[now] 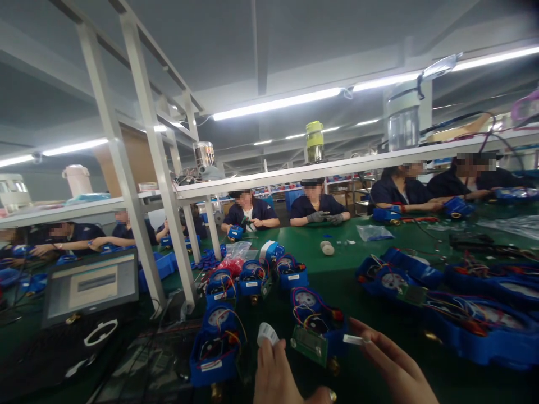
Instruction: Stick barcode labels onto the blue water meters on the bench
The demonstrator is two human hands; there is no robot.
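My left hand (275,373) is closed at the bottom centre, its fingers pinching a small roll of white printed labels (267,333). To the right, my right hand (389,359) grips a narrow white label (352,339) between thumb and fingers. That label is beside the right wall of an open blue meter housing (337,335); whether it touches the wall I cannot tell. Coloured wires and a round white dial show inside the housing, and a green circuit board (309,343) leans at its front. Another blue meter housing (213,359), bearing a white label, stands left of my left hand.
More blue housings (251,278) stand behind, and others (484,331) crowd the right side. A laptop (90,286) sits at left near white shelf posts (141,151). Overhead runs a shelf (269,178) with bottles. Several co-workers sit across the green table (337,272).
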